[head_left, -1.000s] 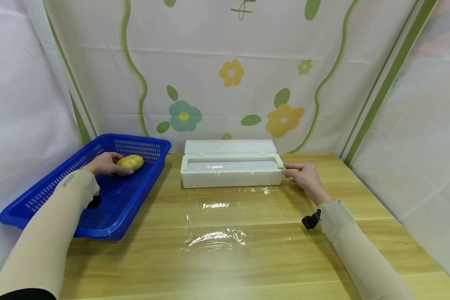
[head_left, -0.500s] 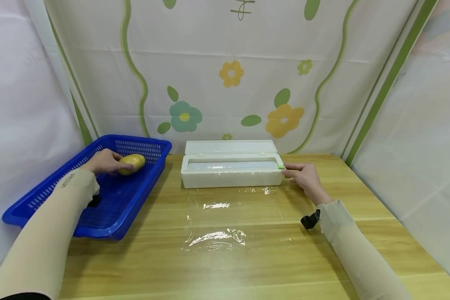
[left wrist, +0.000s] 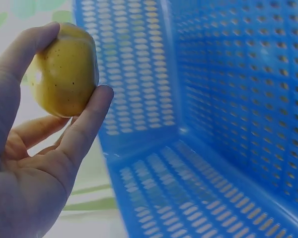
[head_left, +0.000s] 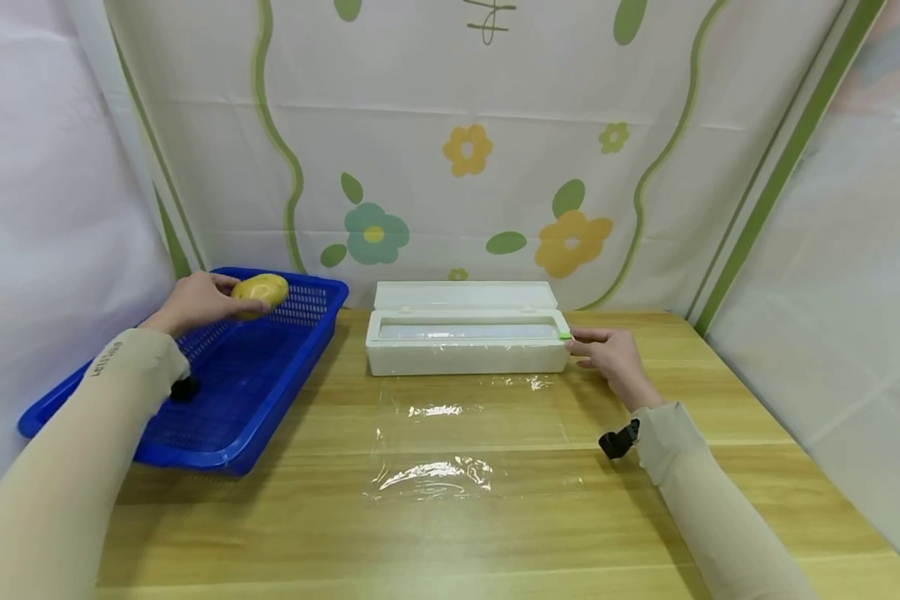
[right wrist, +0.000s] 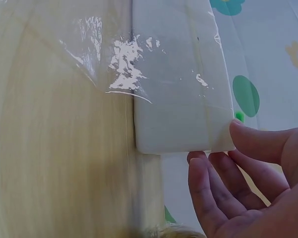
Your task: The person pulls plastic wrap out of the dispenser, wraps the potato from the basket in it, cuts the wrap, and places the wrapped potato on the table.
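Note:
My left hand (head_left: 195, 302) holds a yellow potato (head_left: 261, 290) between thumb and fingers above the far part of a blue basket (head_left: 285, 392). Close up in the left wrist view, the potato (left wrist: 67, 74) shows smooth skin with small dark dots. A white cling film dispenser (head_left: 465, 358) stands at the back of the table with its lid (head_left: 465, 295) raised. At its right end, beside a small green slider (head_left: 565, 336), my right hand (head_left: 611, 358) holds the corner with thumb and fingertips. Clear film (head_left: 435, 475) stretches from the dispenser toward me over the wood.
The wooden table (head_left: 495, 550) extends in front and to the right. A printed cloth wall (head_left: 420, 83) rises directly behind the dispenser and basket. White cloth (head_left: 832, 250) bounds the right side.
My left hand has lifted the potato from inside the basket to about the height of its far rim. The right hand stays at the dispenser's end. The view has shifted slightly.

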Demonstrator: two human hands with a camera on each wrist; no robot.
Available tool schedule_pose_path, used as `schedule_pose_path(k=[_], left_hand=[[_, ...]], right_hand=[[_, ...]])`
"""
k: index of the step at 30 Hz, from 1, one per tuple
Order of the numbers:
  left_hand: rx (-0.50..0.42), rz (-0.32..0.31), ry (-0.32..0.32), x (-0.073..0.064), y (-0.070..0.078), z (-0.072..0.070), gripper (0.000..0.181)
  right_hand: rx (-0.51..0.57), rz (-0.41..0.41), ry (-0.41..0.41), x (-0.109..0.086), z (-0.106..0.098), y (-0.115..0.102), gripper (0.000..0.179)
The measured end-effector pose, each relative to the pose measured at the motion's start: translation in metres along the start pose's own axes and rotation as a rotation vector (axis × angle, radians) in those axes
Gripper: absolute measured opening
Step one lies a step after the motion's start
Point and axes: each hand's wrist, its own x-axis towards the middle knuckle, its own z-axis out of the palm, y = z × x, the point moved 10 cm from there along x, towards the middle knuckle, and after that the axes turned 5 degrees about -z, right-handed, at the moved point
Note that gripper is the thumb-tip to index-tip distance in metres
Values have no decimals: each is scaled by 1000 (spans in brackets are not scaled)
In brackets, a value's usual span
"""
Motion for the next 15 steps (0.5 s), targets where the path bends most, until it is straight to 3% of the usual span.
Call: schedule_pose_path(k=[10,15], left_hand=[[-92,23,87,-21,41,-25,91],[-144,17,91,-32,64,-33,94]], right_hand=[[43,67,31,4,-3,5,47],[54,82,29,3,-3,7,46]])
